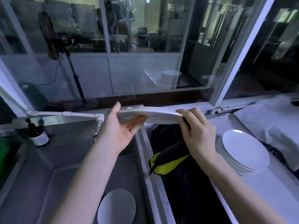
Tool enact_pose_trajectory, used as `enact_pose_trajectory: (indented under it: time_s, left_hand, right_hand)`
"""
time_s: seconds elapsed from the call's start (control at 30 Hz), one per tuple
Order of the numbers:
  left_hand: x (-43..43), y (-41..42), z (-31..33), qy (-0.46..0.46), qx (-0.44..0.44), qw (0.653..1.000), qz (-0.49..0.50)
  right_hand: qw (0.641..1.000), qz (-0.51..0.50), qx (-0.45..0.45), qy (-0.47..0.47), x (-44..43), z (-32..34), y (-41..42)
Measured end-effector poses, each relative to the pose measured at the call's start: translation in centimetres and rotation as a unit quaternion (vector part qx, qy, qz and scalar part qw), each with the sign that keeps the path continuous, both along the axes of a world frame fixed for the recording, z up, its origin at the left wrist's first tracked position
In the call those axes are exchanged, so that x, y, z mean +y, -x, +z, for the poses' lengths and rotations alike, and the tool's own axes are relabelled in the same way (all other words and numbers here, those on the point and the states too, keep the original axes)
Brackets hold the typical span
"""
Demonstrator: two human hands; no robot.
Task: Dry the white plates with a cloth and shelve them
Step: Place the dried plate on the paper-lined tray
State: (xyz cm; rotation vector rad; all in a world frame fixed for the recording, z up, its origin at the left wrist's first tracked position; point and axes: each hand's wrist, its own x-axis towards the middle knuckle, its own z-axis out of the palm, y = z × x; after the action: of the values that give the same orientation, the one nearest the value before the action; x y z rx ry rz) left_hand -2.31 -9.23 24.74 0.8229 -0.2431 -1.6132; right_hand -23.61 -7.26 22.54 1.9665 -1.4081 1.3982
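The left hand (119,131) lies palm up, fingers straight beneath the left edge of a round white plate (155,117), thumb raised beside its rim. The right hand (195,128) curls over the opposite rim, gripping it, and a black-and-yellow cloth (169,157) hangs from under that hand. The plate is held nearly level above the divide between two steel sink basins (64,159). Right of the hands, a stack of white plates (242,151) sits on the steel counter (267,191). Another white plate (116,207) lies in the left basin.
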Motion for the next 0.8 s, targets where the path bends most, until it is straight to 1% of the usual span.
enact_pose_trajectory:
  time_s: [0.07,0.1,0.13,0.17,0.2,0.27,0.3,0.33,0.4,0.5,0.6,0.7,0.8]
  left_hand:
    - [-1.0,2.9,0.5,0.012,-0.055,0.998,-0.040]
    - [-1.5,4.3,0.4,0.021,-0.112,0.992,-0.060]
    - [-1.9,5.6,0.2,0.038,-0.186,0.979,-0.080]
    - [-2.4,6.8,-0.2,0.063,-0.272,0.956,-0.091]
    - [-2.8,8.0,-0.7,0.091,-0.356,0.926,-0.086]
    - [-3.8,10.0,-2.0,0.154,-0.499,0.851,-0.053]
    - [-4.2,11.0,-2.6,0.187,-0.544,0.817,-0.044]
    - [-4.4,12.1,-3.2,0.218,-0.570,0.791,-0.042]
    - [-4.8,14.6,-4.3,0.272,-0.577,0.769,-0.048]
    - [-5.1,18.8,-4.9,0.292,-0.587,0.754,-0.046]
    - [-5.5,22.9,-5.2,0.283,-0.569,0.770,-0.063]
    - [-6.2,26.8,-6.0,0.267,-0.560,0.779,-0.089]
    - [-7.0,30.4,-7.4,0.229,-0.550,0.795,-0.116]
  right_hand:
    - [0.998,-0.020,-0.045,-0.027,0.1,0.5,2.5]
    - [0.996,-0.023,-0.072,-0.043,0.2,0.6,3.9]
    - [0.992,-0.023,-0.104,-0.060,0.3,0.7,5.3]
    - [0.987,-0.023,-0.139,-0.077,0.4,0.7,6.7]
    - [0.980,-0.022,-0.173,-0.093,0.6,0.7,8.0]
    - [0.964,-0.028,-0.235,-0.124,0.9,0.6,10.6]
    - [0.954,-0.034,-0.262,-0.138,1.1,0.5,11.8]
    - [0.945,-0.043,-0.286,-0.150,1.2,0.3,13.1]
    - [0.929,-0.061,-0.324,-0.169,1.5,-0.2,15.8]
    - [0.908,-0.089,-0.367,-0.181,1.9,-1.0,19.9]
    - [0.893,-0.128,-0.382,-0.202,2.3,-1.4,24.0]
    - [0.879,-0.129,-0.404,-0.219,3.0,-2.1,27.9]
    - [0.868,-0.113,-0.409,-0.257,3.8,-3.4,31.2]
